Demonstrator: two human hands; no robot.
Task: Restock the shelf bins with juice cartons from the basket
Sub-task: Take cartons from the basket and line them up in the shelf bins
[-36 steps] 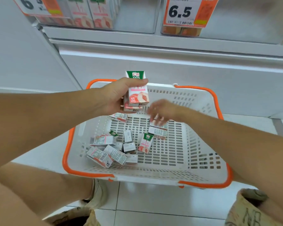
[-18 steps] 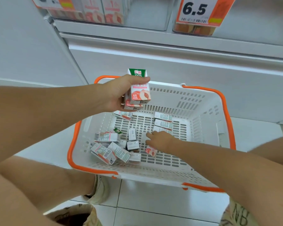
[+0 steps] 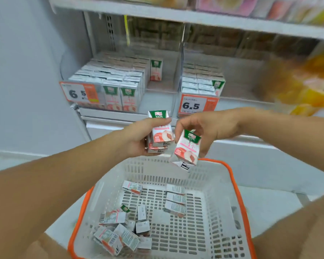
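left hand (image 3: 138, 139) grips a small stack of juice cartons (image 3: 160, 132), thumb over the top one's front, fingers under; at least two more sit below it, count unclear. right hand (image 3: 204, 131) pinches a single carton (image 3: 186, 149) by its green top, fingertips only, body hanging tilted w/ bottom corner swung toward the basket's far rim. both hover above the far edge of the basket (image 3: 232, 176), just below the shelf front.

rest of the stock: loose cartons (image 3: 118, 230) piled in the basket's near-left corner, three more in a row (image 3: 175, 200) near the middle-right of its floor, one (image 3: 132, 186) toward the far wall.

shelf: left bin (image 3: 157, 99) is packed on its left side, open lane at its right w/ one carton standing at the back. right bin (image 3: 238, 86) has a block of cartons at its left, rest bare.

risks, imo:
- the right pinch is shallow and high on the carton; a quick swing could let it slip out and drop back in the basket or onto the floor.
- adding it to the left stack may shift that stack; it's held mostly by thumb pressure, so the lower cartons could slide out.
- the clear divider btwn bins is hard to see; a carton could clip it or the price tag (image 3: 197, 104) going in.
- view is blurred at the shelf, so the exact gap depth is unclear.
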